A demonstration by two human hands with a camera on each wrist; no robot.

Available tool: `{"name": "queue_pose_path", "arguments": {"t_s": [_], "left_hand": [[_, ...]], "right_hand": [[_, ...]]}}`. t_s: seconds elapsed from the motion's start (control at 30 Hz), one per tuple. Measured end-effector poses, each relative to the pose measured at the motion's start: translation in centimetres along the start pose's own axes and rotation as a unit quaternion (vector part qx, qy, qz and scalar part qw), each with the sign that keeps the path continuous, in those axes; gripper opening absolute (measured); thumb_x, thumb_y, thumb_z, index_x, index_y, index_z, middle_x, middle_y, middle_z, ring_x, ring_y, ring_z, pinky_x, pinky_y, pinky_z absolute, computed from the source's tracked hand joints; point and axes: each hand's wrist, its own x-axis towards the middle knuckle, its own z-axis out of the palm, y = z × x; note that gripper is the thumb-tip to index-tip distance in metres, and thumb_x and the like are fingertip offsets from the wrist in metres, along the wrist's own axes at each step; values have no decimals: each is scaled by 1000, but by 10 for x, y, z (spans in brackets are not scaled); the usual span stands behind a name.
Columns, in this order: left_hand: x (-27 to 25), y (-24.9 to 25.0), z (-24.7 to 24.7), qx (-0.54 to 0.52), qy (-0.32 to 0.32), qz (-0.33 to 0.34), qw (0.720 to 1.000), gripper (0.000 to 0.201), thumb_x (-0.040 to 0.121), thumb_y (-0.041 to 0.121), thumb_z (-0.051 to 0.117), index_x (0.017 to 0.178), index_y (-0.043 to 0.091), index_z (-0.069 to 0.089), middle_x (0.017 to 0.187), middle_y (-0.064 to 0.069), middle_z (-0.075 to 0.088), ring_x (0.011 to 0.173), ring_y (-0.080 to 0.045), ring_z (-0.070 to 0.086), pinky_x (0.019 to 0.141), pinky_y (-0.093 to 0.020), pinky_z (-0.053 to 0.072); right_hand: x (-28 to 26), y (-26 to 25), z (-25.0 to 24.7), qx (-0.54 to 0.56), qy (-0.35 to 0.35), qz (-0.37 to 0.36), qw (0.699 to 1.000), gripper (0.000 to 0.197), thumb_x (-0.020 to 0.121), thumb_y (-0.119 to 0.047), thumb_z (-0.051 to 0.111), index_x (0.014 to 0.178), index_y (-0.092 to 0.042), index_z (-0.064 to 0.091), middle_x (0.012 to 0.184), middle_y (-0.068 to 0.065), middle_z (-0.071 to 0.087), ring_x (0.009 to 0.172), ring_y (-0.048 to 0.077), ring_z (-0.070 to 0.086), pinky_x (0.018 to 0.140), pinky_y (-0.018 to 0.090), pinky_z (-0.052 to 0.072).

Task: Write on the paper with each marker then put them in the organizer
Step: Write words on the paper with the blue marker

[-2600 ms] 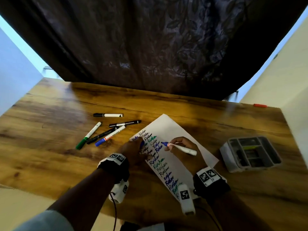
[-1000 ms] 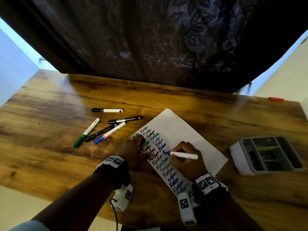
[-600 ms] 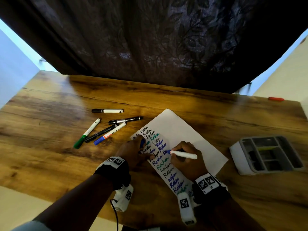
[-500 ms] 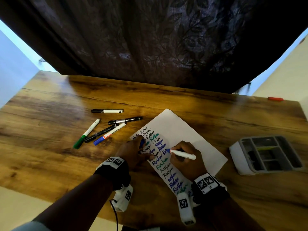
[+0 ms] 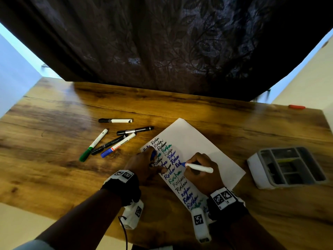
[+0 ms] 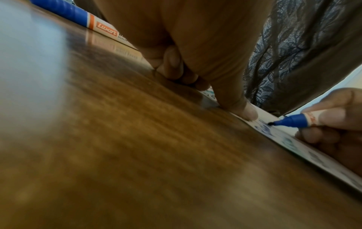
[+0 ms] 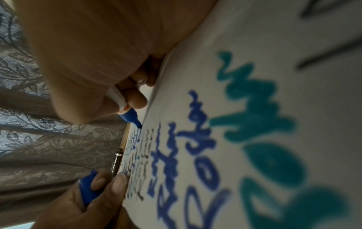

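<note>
A white paper (image 5: 196, 141) lies slanted on the wooden table, filled with rows of black, green and blue writing. My right hand (image 5: 190, 164) grips an uncapped blue marker (image 5: 199, 167), whose tip touches the paper (image 7: 274, 77) at the end of a blue word. My left hand (image 5: 153, 162) holds the blue cap (image 7: 88, 190) in curled fingers while its thumb (image 6: 245, 108) presses on the paper's left edge. The grey and white organizer (image 5: 254, 166) sits to the right, apart from both hands.
Several capped markers lie left of the paper: a green one (image 5: 93, 145), a blue one (image 5: 118, 145), a thin black one (image 5: 108, 144), a black and silver one (image 5: 135, 130) and a black and white one (image 5: 115, 120). A dark curtain hangs behind the table. A small red object (image 5: 296, 106) lies at the far right edge.
The marker tip has come down onto the paper and crept right along the blue word. My left hand has stayed on the paper's edge with the cap.
</note>
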Motion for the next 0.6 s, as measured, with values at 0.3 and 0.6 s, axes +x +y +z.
{"name": "queue_pose_path", "arguments": {"t_s": [0.3,0.6], "left_hand": [[-2,3,-1,4,-1,3,1000,73,69,56,78,126,26,42,120,0,62,92,-15,59,81,-33,54],[0,-1,-1,-6,-4,-5,1000,76,65,60,79,123,28,43,120,1,63,100,-19,63,87,-40,56]], "right_hand": [[0,1,1,-6,19,-9,1000,16,72,-21,74,81,-16,62,73,-7,62,66,9,58,58,26,55],[0,0,0,7,13,8,1000,17,71,-25,71,81,-16,61,73,-6,62,67,9,57,60,11,47]]}}
